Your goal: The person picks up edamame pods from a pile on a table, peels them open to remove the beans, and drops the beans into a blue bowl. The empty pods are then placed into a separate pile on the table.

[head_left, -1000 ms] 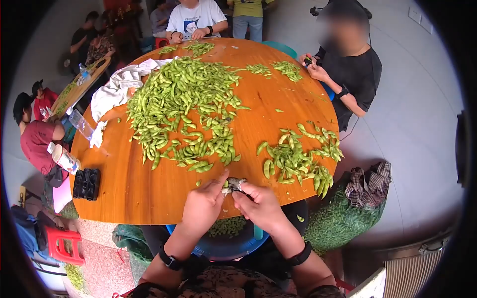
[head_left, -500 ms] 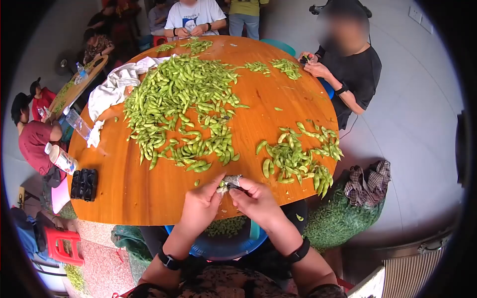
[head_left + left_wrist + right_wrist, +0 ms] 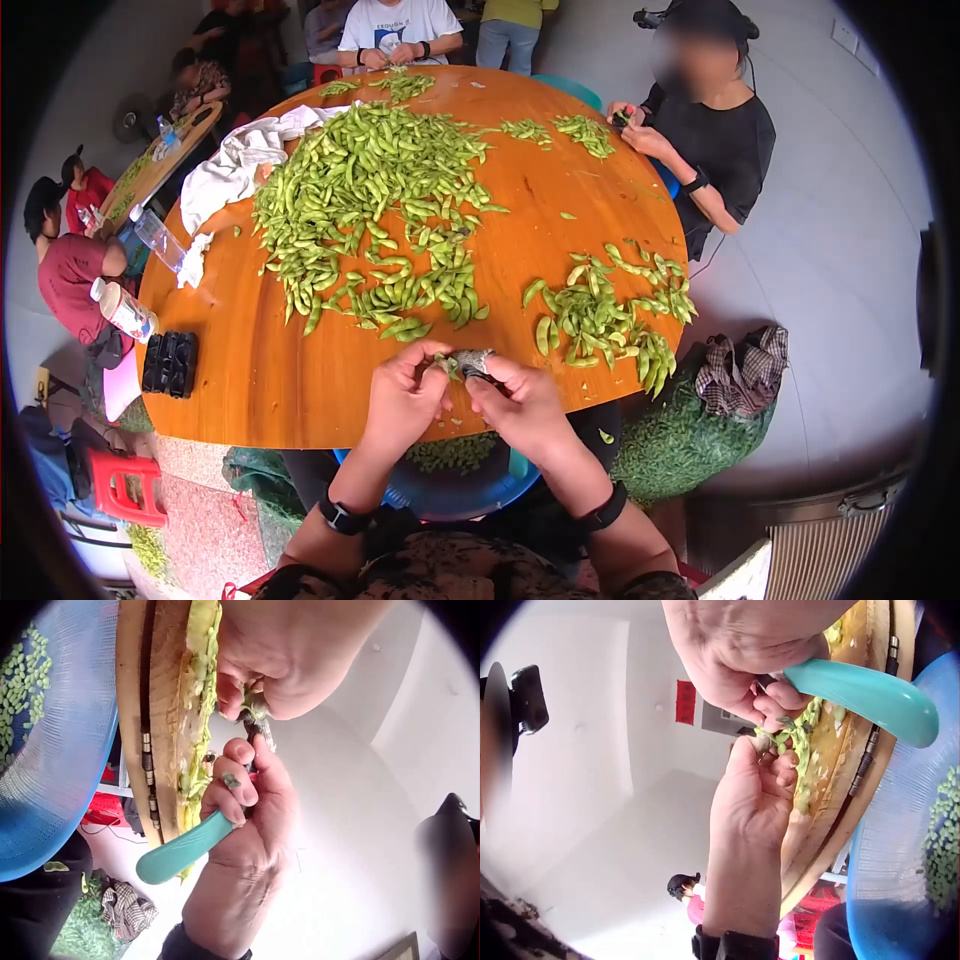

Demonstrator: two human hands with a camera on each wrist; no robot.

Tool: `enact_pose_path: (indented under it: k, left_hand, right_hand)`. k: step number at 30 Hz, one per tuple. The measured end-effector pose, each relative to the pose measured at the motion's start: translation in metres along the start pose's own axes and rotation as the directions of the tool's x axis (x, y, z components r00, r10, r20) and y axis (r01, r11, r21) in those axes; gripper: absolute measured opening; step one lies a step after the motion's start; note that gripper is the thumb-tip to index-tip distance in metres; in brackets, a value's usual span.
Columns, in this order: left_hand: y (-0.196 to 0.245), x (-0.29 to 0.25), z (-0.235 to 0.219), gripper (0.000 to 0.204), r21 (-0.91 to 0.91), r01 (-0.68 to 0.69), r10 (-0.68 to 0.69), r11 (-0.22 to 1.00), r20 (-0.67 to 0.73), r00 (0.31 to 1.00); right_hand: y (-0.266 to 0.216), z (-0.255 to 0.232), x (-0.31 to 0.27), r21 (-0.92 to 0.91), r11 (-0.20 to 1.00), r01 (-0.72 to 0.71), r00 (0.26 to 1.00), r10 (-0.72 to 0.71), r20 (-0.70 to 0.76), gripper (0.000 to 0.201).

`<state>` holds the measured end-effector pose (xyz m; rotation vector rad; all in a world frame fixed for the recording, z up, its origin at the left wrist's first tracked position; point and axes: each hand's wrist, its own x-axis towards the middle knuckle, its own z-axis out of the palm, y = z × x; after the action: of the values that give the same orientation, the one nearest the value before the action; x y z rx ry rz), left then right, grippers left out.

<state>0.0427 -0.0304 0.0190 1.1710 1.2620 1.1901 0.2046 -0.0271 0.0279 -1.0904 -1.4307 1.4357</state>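
Note:
Above the table's near edge, the left hand (image 3: 405,397) pinches a bit of green pod (image 3: 449,367) between thumb and fingertips. Touching it from the other side, the right hand (image 3: 522,405) has its fingers curled round a turquoise-handled tool (image 3: 184,849), whose handle sticks out below the fist. Grey wrapping (image 3: 472,362) shows at the thumb and fingertips of the right hand. A green scrap (image 3: 230,780) clings to a right finger in the left wrist view. The tool's working end is mostly hidden between the hands.
A large heap of pods (image 3: 370,190) and a smaller pile (image 3: 600,315) lie on the round table (image 3: 280,400). Below its edge sits a blue basket (image 3: 465,500) holding shelled beans. Bottles (image 3: 125,310), a black tray (image 3: 170,364) and a white cloth (image 3: 225,180) are at the left.
The left hand's index finger has bent in toward the thumb, and the pod piece looks more broken up. The right hand keeps its grip on the tool. The head view has shifted slightly.

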Motion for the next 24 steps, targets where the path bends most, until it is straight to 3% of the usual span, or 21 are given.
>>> enact_pose_path:
  k: [4, 6, 7, 9, 10, 12, 15, 18, 22, 24]
  left_hand:
    - [-0.005, 0.005, 0.005, 0.020, 0.051, -0.049, 0.052, 0.997, -0.049, 0.997]
    - [-0.009, 0.006, 0.007, 0.018, 0.215, -0.129, 0.142, 0.968, -0.043, 0.989]
    - [-0.009, 0.006, 0.008, 0.018, 0.215, -0.129, 0.141, 0.968, -0.044, 0.989]
    - [-0.008, 0.006, 0.012, 0.016, 0.523, -0.302, 0.379, 0.797, -0.045, 0.924]
    - [-0.012, 0.008, 0.012, 0.016, 0.522, -0.302, 0.380, 0.798, -0.046, 0.924]
    - [-0.022, 0.012, 0.012, 0.015, 0.604, -0.400, 0.504, 0.690, -0.004, 0.863]
    - [-0.018, 0.015, 0.007, 0.023, 0.581, -0.417, 0.504, 0.699, 0.014, 0.864]
    - [-0.016, 0.015, 0.004, 0.027, 0.497, -0.348, 0.397, 0.795, 0.009, 0.918]
    - [-0.012, 0.009, -0.003, 0.030, 0.486, -0.378, 0.415, 0.788, 0.033, 0.909]
    - [-0.002, -0.001, -0.005, 0.034, 0.374, -0.268, 0.264, 0.888, 0.064, 0.962]
  right_hand:
    - [0.002, 0.002, 0.000, 0.030, 0.999, -0.010, 1.000, 0.011, -0.023, 0.020]
    - [0.006, 0.001, 0.001, 0.037, 0.999, -0.035, 0.999, 0.036, -0.027, 0.020]
    - [0.009, 0.001, 0.000, 0.013, 0.999, -0.032, 0.999, 0.032, -0.038, 0.020]
    - [0.013, 0.002, -0.001, -0.011, 1.000, -0.028, 0.998, 0.028, -0.047, 0.019]
    - [0.014, 0.004, -0.001, 0.009, 1.000, 0.013, 0.998, -0.012, -0.062, 0.018]
    - [0.014, 0.003, -0.001, 0.030, 0.998, 0.055, 0.996, -0.052, -0.076, 0.017]
    - [0.006, -0.003, -0.001, 0.046, 0.999, -0.025, 0.995, 0.030, -0.095, 0.016]
    - [0.004, -0.006, 0.000, -0.007, 1.000, -0.013, 0.995, 0.013, -0.095, 0.016]
    - [0.007, -0.010, -0.003, -0.048, 0.997, 0.063, 0.991, -0.068, -0.118, 0.016]
    - [0.006, -0.014, -0.005, -0.042, 0.995, 0.093, 0.987, -0.097, -0.124, 0.016]
